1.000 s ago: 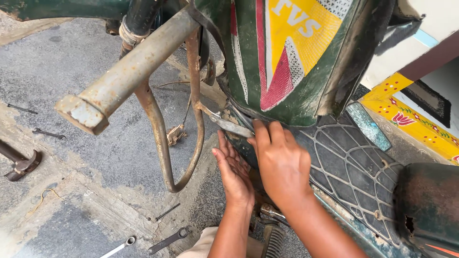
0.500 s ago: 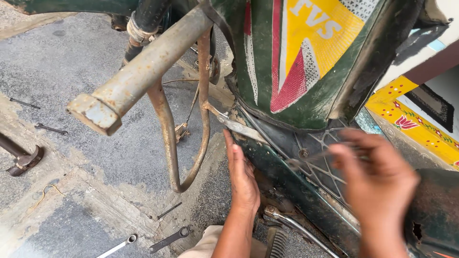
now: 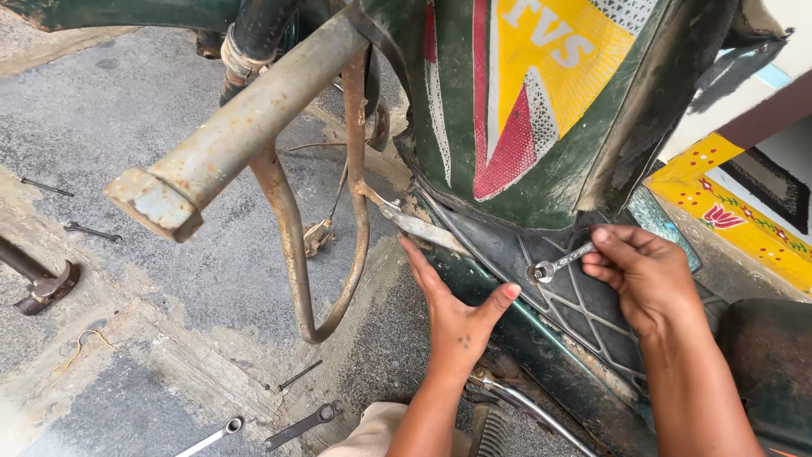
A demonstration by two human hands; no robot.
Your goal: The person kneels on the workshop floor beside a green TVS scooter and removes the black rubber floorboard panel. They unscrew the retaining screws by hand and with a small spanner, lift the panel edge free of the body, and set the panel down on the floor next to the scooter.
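While right hand (image 3: 647, 275) holds one spanner (image 3: 558, 262), two spanners (image 3: 262, 427) on floor.

Hands at a moped's footboard, tools on the ground

The wrench (image 3: 560, 261) sits on the footboard (image 3: 584, 305), held by the right hand (image 3: 647, 275) at three o'clock; the left hand (image 3: 452, 309) lies just beside at nine. Two spanners (image 3: 300, 426) lie at seven o'clock, well apart.

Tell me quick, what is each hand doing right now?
Left hand: open, palm flat against the green moped frame, holding nothing.
Right hand: closed on a small ring spanner, its ring end on the black footboard.
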